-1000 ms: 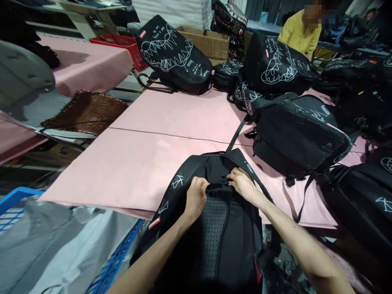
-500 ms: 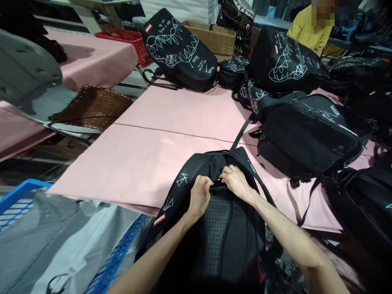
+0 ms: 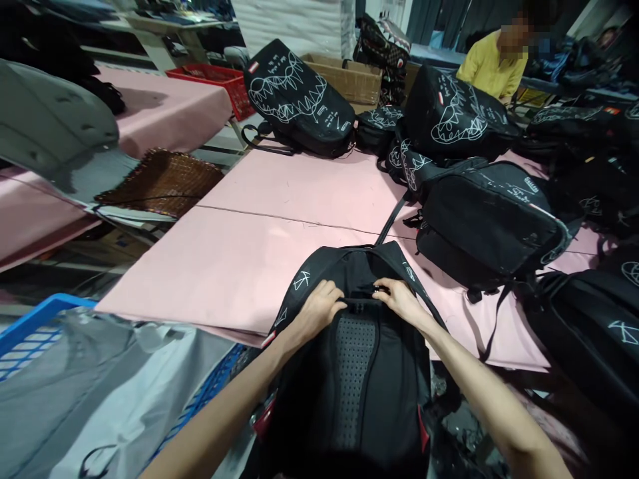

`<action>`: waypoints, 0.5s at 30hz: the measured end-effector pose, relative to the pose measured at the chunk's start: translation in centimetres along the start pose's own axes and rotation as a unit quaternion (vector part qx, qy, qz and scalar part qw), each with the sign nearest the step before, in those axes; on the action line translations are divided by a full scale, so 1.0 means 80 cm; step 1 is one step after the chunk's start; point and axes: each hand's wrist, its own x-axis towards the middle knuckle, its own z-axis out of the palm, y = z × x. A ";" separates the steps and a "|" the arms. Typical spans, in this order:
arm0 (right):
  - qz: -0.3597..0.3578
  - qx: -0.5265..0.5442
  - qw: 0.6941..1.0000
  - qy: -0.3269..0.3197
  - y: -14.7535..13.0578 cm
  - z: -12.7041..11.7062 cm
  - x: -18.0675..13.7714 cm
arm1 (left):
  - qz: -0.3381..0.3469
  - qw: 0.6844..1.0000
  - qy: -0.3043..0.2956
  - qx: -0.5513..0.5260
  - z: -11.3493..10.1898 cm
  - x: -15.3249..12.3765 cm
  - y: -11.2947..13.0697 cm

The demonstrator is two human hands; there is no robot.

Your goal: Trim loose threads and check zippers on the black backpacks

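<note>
A black backpack (image 3: 309,392) lies in front of me with its back panel up and its top end on the pink table. A dotted mesh strip (image 3: 355,362) runs down its middle. Near the top, a short slit (image 3: 362,297) gapes between my hands. My left hand (image 3: 319,307) is closed, pinching the fabric edge at the slit's left end. At the right end, my right hand (image 3: 402,303) pinches a small dark piece with bright specks, which looks like a zipper pull (image 3: 378,289). The fingertips partly hide both ends.
More black backpacks with white line drawings (image 3: 299,100) stand and lie along the back and right of the pink table (image 3: 214,266). A blue crate (image 3: 44,319) with grey material is at lower left, near a chair (image 3: 54,126). A person in yellow (image 3: 492,63) is behind.
My hands have moved apart along the slit, the left hand leftward and the right hand rightward. The slit between them now shows wider. The view has shifted slightly.
</note>
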 end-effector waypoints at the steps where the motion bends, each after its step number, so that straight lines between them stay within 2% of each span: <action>1: 0.002 0.030 1.000 -0.009 -0.002 -0.008 -0.016 | 0.028 1.000 0.006 0.010 -0.008 -0.010 0.011; 4: 0.006 0.088 0.996 0.004 -0.014 -0.035 -0.069 | 0.118 0.993 0.021 0.018 -0.044 -0.044 0.060; 8: 0.022 0.086 0.994 0.070 -0.030 -0.063 -0.123 | 0.205 0.978 0.012 0.027 -0.089 -0.068 0.121; 11: 0.012 0.035 0.994 0.108 -0.037 -0.066 -0.145 | 0.240 0.968 0.016 0.073 -0.101 -0.073 0.145; 15: -0.054 -0.077 0.986 0.139 -0.048 -0.057 -0.165 | 0.279 0.951 0.036 0.129 -0.105 -0.089 0.163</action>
